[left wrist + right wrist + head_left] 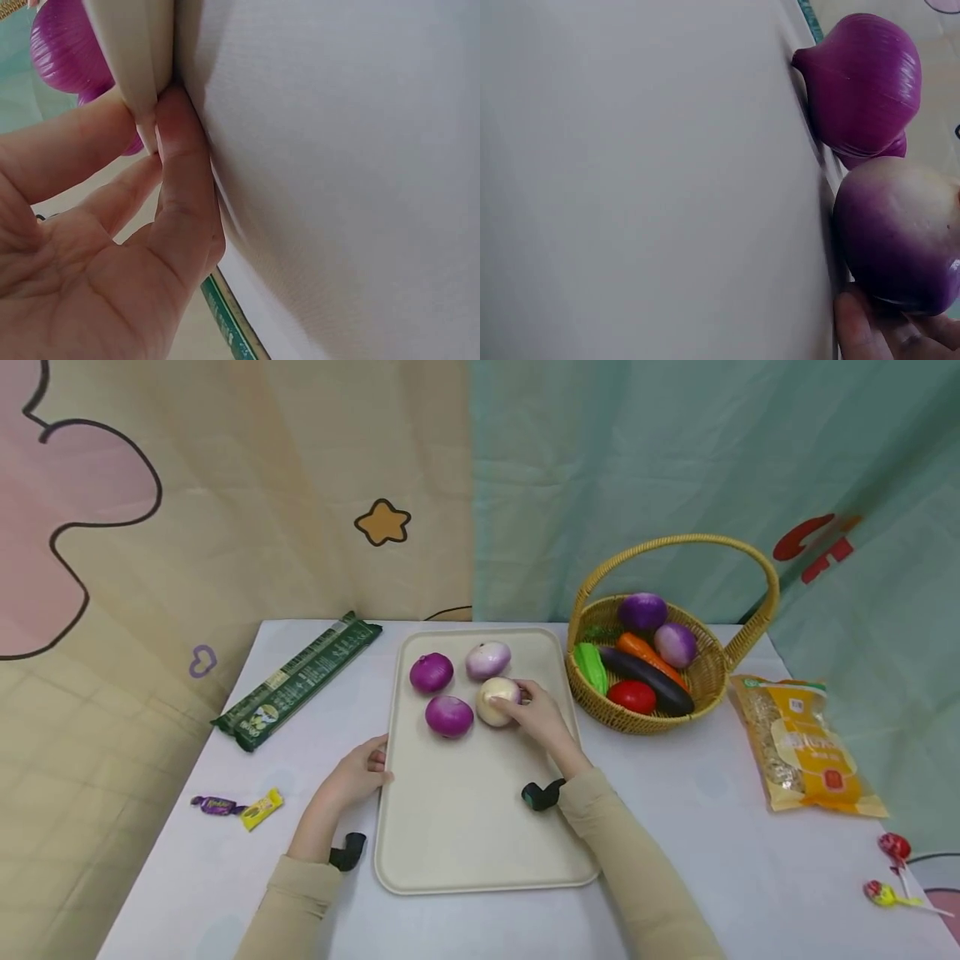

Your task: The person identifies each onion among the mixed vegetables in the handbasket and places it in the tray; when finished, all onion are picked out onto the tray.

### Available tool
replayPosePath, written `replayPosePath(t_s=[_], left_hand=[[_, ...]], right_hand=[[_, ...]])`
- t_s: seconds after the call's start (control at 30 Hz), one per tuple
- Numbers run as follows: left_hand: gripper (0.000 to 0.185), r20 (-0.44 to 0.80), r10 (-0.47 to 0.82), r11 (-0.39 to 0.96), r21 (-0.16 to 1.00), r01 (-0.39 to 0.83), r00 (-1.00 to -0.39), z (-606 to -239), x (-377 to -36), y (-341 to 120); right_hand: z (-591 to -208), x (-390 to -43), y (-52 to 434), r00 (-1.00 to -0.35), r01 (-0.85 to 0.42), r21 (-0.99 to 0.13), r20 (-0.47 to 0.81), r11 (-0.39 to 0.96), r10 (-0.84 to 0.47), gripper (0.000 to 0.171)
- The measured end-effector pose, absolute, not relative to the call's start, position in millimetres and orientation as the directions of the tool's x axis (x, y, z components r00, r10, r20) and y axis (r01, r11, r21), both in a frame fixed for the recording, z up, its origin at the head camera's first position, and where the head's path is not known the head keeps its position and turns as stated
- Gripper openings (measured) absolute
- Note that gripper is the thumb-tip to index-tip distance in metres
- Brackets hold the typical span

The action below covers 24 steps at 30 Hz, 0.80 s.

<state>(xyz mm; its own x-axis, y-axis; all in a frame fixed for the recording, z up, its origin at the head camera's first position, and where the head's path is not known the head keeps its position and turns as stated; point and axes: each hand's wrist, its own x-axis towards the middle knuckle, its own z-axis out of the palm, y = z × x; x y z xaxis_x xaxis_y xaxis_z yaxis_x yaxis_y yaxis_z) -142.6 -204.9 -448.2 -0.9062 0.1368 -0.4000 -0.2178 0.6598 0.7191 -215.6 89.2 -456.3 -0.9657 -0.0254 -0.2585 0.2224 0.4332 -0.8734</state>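
A cream tray (465, 810) lies in the middle of the white table. Several onions sit at its far end: two purple ones (431, 672) (449, 716), a paler one (487, 660) and a whitish onion (498, 700). My right hand (528, 706) curls round the whitish onion from the right. In the right wrist view its fingertips (855, 330) touch that onion (900, 232), with a purple onion (862, 82) beyond. My left hand (363, 770) pinches the tray's left edge; the left wrist view shows fingers (184, 172) on both sides of the rim (135, 52).
A wicker basket (705, 681) with a handle holds several vegetables to the right of the tray. A yellow food bag (806, 747) and lollipops (892, 868) lie further right. A long green packet (300, 677) and wrapped sweets (240, 807) lie on the left.
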Motion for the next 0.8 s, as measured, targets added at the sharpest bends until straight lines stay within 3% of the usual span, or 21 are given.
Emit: replayPosePath(t_s=[0.4, 0.63, 0.8], left_hand=[[0.067, -0.416, 0.125, 0.658, 0.714, -0.238, -0.901, -445.9, -140.8, -207.6], [0.067, -0.407, 0.13, 0.665, 0.712, -0.225, -0.904, -446.0, -142.3, -207.7], [0.067, -0.409, 0.131, 0.67, 0.708, -0.223, -0.903, -446.3, -143.1, -206.0]], right_hand=[[-443.3, -212.4, 99.1, -0.97, 0.178, -0.854, -0.237, 0.489, -0.061, 0.078], [-393.1, -208.0, 136.3, -0.989, 0.09, -0.877, -0.134, 0.472, -0.059, 0.06], [-354.1, -216.8, 180.9, -0.996, 0.07, -0.891, -0.038, 0.449, 0.08, 0.054]])
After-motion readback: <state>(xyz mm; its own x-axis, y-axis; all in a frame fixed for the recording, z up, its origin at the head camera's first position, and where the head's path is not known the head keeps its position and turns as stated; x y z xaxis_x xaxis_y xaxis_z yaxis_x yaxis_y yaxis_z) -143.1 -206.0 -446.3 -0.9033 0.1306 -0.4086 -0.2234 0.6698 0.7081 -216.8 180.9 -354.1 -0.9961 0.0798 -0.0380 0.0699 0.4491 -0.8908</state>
